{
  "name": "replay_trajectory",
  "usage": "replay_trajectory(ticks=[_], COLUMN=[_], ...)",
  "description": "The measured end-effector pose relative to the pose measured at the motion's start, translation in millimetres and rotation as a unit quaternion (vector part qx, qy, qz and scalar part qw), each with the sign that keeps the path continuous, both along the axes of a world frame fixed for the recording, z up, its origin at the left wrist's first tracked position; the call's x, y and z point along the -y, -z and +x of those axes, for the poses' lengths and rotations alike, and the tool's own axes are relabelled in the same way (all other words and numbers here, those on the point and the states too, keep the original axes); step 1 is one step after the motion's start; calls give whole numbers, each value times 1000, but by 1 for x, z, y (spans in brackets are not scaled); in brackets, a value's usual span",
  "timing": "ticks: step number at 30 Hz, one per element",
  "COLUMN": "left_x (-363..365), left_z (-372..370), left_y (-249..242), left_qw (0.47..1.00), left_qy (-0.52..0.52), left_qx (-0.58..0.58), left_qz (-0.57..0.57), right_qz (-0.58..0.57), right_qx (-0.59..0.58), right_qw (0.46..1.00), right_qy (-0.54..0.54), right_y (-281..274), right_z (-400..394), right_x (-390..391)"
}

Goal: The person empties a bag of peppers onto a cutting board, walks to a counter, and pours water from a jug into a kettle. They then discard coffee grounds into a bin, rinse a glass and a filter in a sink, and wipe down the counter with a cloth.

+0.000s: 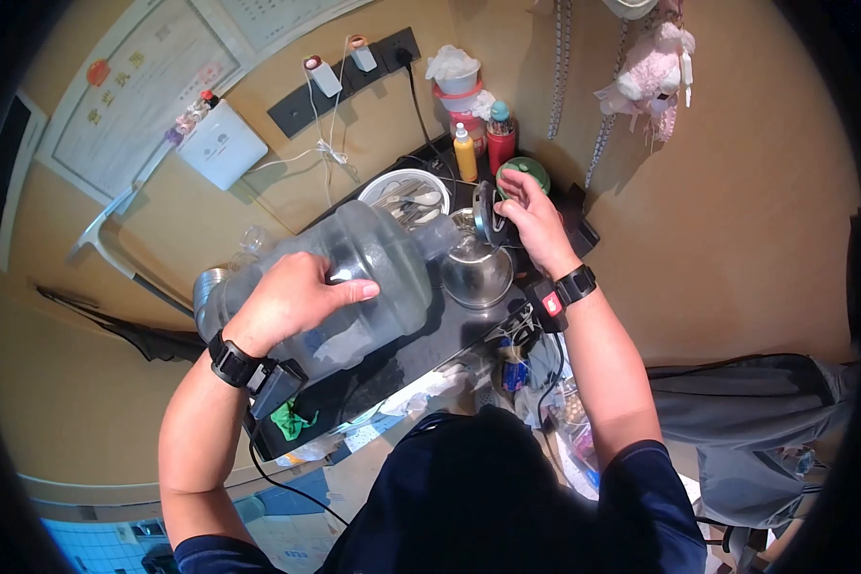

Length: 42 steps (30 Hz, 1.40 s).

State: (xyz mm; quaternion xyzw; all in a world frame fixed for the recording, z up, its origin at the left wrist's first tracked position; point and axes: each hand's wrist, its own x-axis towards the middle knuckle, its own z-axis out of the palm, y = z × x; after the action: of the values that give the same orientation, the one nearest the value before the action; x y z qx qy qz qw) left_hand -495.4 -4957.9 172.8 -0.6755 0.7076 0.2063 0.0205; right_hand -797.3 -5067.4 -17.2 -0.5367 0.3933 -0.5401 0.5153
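My left hand (301,292) is closed on a large translucent water jug (378,258), which lies tilted on its side. The jug's neck (435,236) points right, over the mouth of a shiny metal kettle (478,273). My right hand (538,222) is at the kettle's raised dark lid (488,214), with thumb and fingers closed about its edge. The lid stands nearly upright beside the kettle's opening. Whether water is running from the neck is hard to make out. Both wrists wear black straps with small devices.
A white basket (407,182) of utensils stands behind the jug on the dark table (354,392). At the back are a yellow bottle (465,153), a red holder (500,148) and a green container (526,174). A power strip (344,81) hangs on the wall.
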Motion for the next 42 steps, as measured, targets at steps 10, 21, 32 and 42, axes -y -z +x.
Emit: replay_trajectory(ticks=[10,21,32,42], left_x=[-8,-48,-114,-155], left_z=[11,46,86,102], left_y=[32,63,34,36], left_qw=[994,932,902,887], left_qy=[-62,-192,-204,-83], left_qx=[-88,-304,-379,-448], left_qz=[25,43,-26,-71], right_qz=[-4,-19,-137,22], right_qx=[3,-84,-520,-508], right_qw=[1000,995,819,833], right_qy=[1,50,199,218], right_y=[2,-16,166,115], right_z=[0,-1,-44,-11], right_x=[2,-13,-85,-119])
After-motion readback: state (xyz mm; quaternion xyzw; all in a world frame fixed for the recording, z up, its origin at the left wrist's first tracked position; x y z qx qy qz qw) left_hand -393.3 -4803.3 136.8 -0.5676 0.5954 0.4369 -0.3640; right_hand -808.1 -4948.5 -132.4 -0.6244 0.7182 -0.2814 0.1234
